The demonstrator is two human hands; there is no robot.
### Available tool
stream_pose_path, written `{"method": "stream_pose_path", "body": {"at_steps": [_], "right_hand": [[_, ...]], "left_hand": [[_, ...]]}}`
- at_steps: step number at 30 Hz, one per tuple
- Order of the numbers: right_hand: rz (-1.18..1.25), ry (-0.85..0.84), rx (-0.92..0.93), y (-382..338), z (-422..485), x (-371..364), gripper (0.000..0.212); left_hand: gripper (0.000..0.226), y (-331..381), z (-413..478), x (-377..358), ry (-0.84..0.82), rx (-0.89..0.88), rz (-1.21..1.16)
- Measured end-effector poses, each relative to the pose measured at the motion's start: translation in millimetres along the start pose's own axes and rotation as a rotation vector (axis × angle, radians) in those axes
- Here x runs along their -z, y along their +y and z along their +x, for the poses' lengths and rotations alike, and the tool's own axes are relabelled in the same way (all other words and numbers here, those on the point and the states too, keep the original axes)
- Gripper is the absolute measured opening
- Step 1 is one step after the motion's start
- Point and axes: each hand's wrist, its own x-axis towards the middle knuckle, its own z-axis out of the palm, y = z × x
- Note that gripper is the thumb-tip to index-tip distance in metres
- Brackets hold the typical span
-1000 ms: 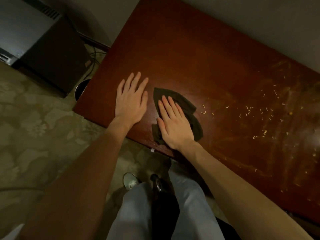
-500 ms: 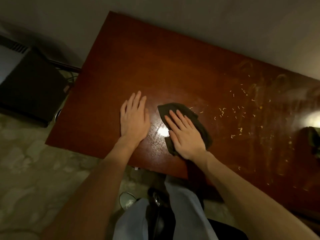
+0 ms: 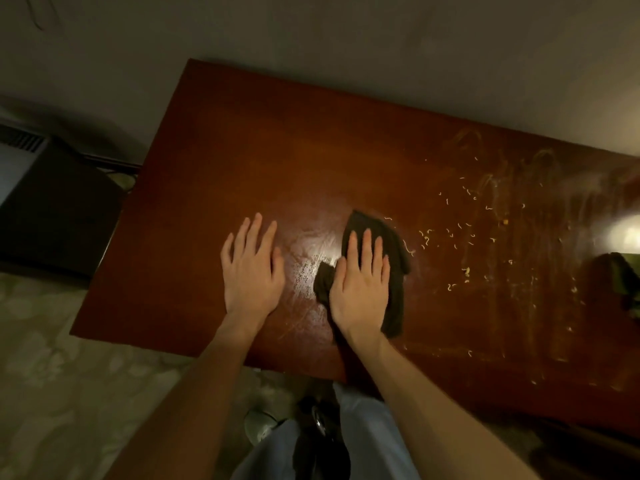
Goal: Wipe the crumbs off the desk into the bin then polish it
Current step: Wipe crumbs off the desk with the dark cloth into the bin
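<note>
- Head view: the cloth (image 3: 393, 244) is pressed onto the desk (image 3: 242, 150) under the flat right hand (image 3: 360, 289); nothing is held by the flat left hand (image 3: 251, 271) beside it.
- Crumbs (image 3: 460, 233) are scattered to the right; with no bin seen, they could be swept onto the floor (image 3: 69, 393).

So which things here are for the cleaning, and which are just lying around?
For the job: the desk, the crumbs, the dark cloth, the right hand pressing flat on that cloth, the left hand flat on the desk.
Just lying about: the green cloth at the desk's right edge, the black box on the floor.
</note>
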Motion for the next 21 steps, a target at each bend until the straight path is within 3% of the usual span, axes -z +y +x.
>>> {"method": "stream_pose_path", "body": {"at_steps": [4,9,15,18,21], "right_hand": [[-0.075,-0.117,0.161,-6.6,-66.7,-0.1,0.058],[-0.063,-0.108,0.369,-35.5,-2.5,-3.6,0.057],[-0.017,-0.015,0.021,-26.2,103.0,-2.5,0.060],[-0.008,0.012,-0.047,-5.7,78.2,0.0,0.060],[-0.052,-0.004,0.018,-6.9,21.6,-0.6,0.059]], "left_hand": [[0.050,0.6,-2.1,2.1,-0.002,0.002,-0.020],[0.051,-1.8,1.5,4.2,-0.031,0.018,-0.059],[0.051,-1.6,5.5,-1.3,-0.002,0.015,-0.062],[0.049,1.3,5.7,0.2,0.002,0.019,-0.069],[0.048,3.0,5.8,3.8,-0.007,0.023,-0.074]]}}
